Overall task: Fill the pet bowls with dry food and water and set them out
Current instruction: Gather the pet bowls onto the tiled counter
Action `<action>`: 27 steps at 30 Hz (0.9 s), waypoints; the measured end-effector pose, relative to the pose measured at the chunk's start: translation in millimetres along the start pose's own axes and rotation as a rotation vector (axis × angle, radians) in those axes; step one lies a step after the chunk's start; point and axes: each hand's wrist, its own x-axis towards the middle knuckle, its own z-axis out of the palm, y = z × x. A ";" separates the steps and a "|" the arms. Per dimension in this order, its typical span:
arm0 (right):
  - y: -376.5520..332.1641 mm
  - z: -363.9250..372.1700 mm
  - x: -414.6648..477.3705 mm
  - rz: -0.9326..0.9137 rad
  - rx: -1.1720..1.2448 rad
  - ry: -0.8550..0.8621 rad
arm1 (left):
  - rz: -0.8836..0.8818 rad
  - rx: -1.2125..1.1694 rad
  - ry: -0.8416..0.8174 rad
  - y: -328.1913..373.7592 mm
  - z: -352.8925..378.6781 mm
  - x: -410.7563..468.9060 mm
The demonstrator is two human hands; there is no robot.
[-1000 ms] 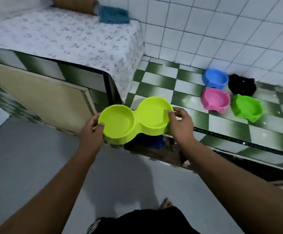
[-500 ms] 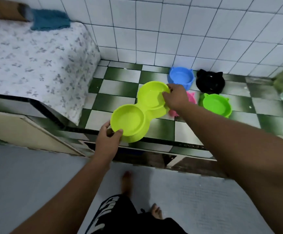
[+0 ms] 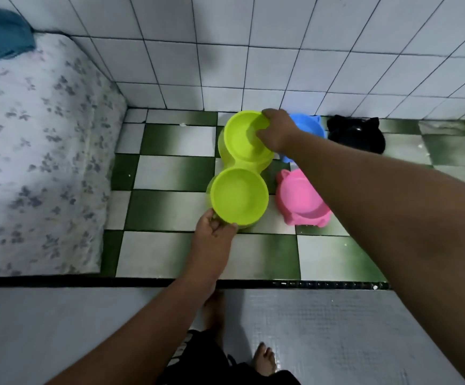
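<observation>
A lime-green double pet bowl, both wells empty, lies lengthwise on or just above the green-and-white checked ledge. My left hand pinches its near rim. My right hand grips the far rim, fingers curled into the far well. Just right of it sit an empty pink bowl, a blue bowl partly hidden by my right wrist, and a black bowl with cat ears. My right forearm hides the ledge beyond the pink bowl.
A floral-covered mattress fills the ledge's left side, with a teal cloth at its far end. White tiled wall backs the ledge. A black edge strip marks the ledge's front. My bare feet stand on grey floor below.
The double bowl has travelled forward over the ledge and turned lengthwise, now low beside the pink and blue bowls. I have leaned in closer; both hands keep their hold.
</observation>
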 end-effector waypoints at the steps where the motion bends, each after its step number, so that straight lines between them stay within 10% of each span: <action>1: -0.9 2.2 7.0 0.006 -0.012 -0.012 | -0.006 0.012 -0.008 0.5 3.0 5.3; 27: -3.1 9.5 -34.8 -0.180 -0.017 0.098 | 0.054 0.184 0.086 17.3 14.6 13.0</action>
